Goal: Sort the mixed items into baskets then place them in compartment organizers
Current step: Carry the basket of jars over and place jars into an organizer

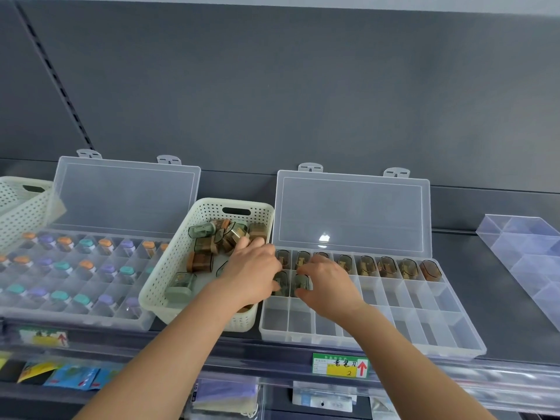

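Note:
A cream perforated basket (169, 277) on the shelf holds several small brown and green sharpeners (200, 262). Right of it lies an open clear compartment organizer (424, 325); its back row is filled with brown and green sharpeners (388, 266). My right hand (328, 283) pinches a green sharpener (301, 283) standing in the second compartment of the second row. My left hand (251, 271) reaches over the basket's right rim and holds another green sharpener (281, 281) in the first compartment of that row, mostly hidden by my fingers.
A second open organizer (75, 277) at the left holds several small items with orange, purple and teal caps. Another cream basket (21, 204) leans at the far left. A clear divided tray (527, 253) lies at the right. A green-yellow price label (341, 365) marks the shelf's front edge.

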`<action>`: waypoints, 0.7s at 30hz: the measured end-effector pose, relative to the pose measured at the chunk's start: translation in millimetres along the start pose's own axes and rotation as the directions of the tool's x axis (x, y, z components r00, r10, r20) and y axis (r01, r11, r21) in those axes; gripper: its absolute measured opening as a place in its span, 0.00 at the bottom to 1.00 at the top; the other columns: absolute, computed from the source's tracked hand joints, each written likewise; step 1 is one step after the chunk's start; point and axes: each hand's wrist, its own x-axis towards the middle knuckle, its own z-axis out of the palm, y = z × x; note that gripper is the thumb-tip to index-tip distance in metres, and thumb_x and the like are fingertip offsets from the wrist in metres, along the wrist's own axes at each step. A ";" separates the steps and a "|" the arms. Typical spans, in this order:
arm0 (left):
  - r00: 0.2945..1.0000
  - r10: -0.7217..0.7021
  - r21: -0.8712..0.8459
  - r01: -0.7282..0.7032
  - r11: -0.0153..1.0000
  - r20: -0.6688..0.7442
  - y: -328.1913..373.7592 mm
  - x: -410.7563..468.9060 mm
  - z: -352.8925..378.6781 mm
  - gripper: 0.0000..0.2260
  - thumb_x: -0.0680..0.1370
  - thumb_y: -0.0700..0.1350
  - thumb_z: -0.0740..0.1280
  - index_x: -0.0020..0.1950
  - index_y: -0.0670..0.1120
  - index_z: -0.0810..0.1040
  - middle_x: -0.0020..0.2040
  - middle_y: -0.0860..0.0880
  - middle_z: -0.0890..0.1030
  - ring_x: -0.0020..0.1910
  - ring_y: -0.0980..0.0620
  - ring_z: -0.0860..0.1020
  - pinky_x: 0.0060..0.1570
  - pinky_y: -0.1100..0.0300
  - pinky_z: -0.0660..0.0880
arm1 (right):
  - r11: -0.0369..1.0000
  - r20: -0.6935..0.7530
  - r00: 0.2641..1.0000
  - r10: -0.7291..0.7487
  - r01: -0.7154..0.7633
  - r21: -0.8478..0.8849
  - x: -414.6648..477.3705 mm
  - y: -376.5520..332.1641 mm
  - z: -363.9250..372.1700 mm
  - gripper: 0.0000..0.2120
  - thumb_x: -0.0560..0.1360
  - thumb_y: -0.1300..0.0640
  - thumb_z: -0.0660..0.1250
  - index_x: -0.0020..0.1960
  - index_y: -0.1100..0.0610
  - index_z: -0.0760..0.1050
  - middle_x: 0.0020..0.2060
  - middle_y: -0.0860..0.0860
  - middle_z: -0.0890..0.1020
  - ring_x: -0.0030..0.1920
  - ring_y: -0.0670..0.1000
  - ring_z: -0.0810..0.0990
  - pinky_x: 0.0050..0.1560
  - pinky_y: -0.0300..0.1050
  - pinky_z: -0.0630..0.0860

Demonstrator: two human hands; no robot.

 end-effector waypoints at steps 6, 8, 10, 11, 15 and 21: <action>0.999 -0.027 0.012 0.027 1.000 -0.035 5.7 0.2 1.8 0.16 0.75 0.55 0.68 0.60 0.51 0.80 0.47 0.53 0.67 0.55 0.49 0.64 0.61 0.50 0.56 | 1.000 -0.022 1.000 0.010 -0.009 0.009 -0.5 2.0 1.8 0.15 0.74 0.51 0.68 0.59 0.54 0.79 0.53 0.50 0.78 0.53 0.49 0.76 0.54 0.39 0.74; 0.999 -0.028 0.018 0.029 0.999 -0.046 5.3 -0.1 3.4 0.15 0.76 0.54 0.68 0.60 0.51 0.80 0.48 0.52 0.68 0.55 0.49 0.64 0.60 0.50 0.57 | 1.000 -0.022 1.000 0.007 -0.007 0.010 -0.7 1.8 2.4 0.15 0.74 0.51 0.68 0.59 0.54 0.79 0.53 0.50 0.78 0.53 0.49 0.76 0.53 0.38 0.73; 0.998 -0.021 0.024 0.022 0.999 -0.053 5.1 -0.4 4.0 0.15 0.76 0.54 0.68 0.60 0.51 0.80 0.49 0.52 0.69 0.55 0.49 0.65 0.58 0.51 0.57 | 1.000 -0.022 1.000 0.008 -0.008 0.012 -1.3 1.3 1.6 0.15 0.74 0.51 0.68 0.59 0.54 0.78 0.54 0.50 0.78 0.53 0.49 0.75 0.54 0.38 0.73; 0.998 -0.014 0.010 0.014 1.000 -0.059 4.5 -1.3 3.8 0.16 0.76 0.55 0.67 0.61 0.52 0.79 0.51 0.52 0.70 0.56 0.49 0.65 0.58 0.51 0.58 | 1.000 -0.025 1.000 0.004 -0.004 0.016 -1.5 0.4 0.6 0.16 0.74 0.50 0.68 0.60 0.53 0.78 0.54 0.50 0.78 0.54 0.49 0.75 0.54 0.39 0.73; 0.989 -0.020 -0.234 -0.015 0.972 -0.146 -6.0 -12.6 -0.6 0.19 0.76 0.56 0.67 0.66 0.55 0.75 0.57 0.54 0.72 0.58 0.54 0.68 0.55 0.59 0.65 | 0.996 -0.080 0.995 -0.061 0.066 0.057 0.9 -10.1 -4.0 0.17 0.74 0.48 0.68 0.60 0.52 0.78 0.51 0.50 0.79 0.53 0.51 0.76 0.52 0.41 0.73; 0.934 -0.338 -0.186 0.314 0.931 -0.116 -68.0 -45.7 -12.0 0.10 0.79 0.40 0.62 0.53 0.51 0.81 0.51 0.52 0.77 0.49 0.53 0.74 0.48 0.59 0.72 | 0.963 -0.121 0.959 -0.258 0.265 0.044 18.2 -51.3 -5.7 0.14 0.75 0.50 0.67 0.58 0.53 0.80 0.52 0.49 0.81 0.54 0.50 0.75 0.55 0.41 0.73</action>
